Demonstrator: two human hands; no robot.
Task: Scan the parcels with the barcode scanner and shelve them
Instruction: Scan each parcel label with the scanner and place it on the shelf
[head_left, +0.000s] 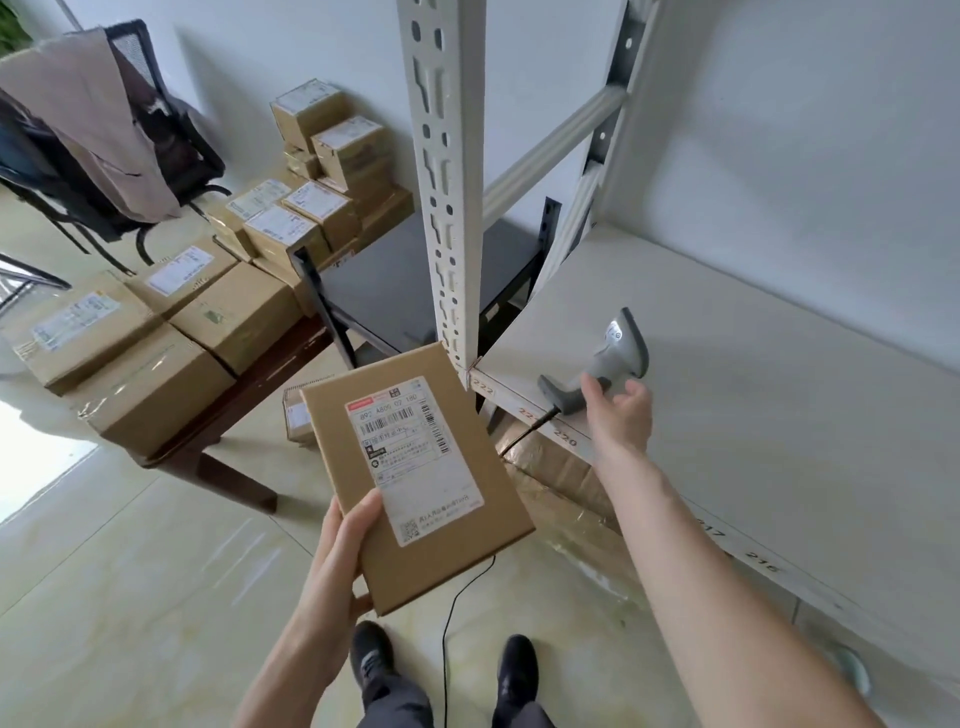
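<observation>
My left hand (340, 551) grips the near corner of a flat brown cardboard parcel (447, 525), held up in front of me with its white barcode label (413, 457) facing up. A grey barcode scanner (613, 358) lies on its side on the white shelf board (753, 395) near the front edge, its black cable running down to the floor. My right hand (621, 410) hovers just over the scanner's handle, fingers spread and relaxed; a fingertip may touch it.
A dark wooden table (249, 400) on the left carries several brown parcels (156, 384). The shelf's white slotted upright (441, 182) stands in the middle. A black chair (140, 130) draped with clothing is behind. A taped box (561, 478) sits under the shelf.
</observation>
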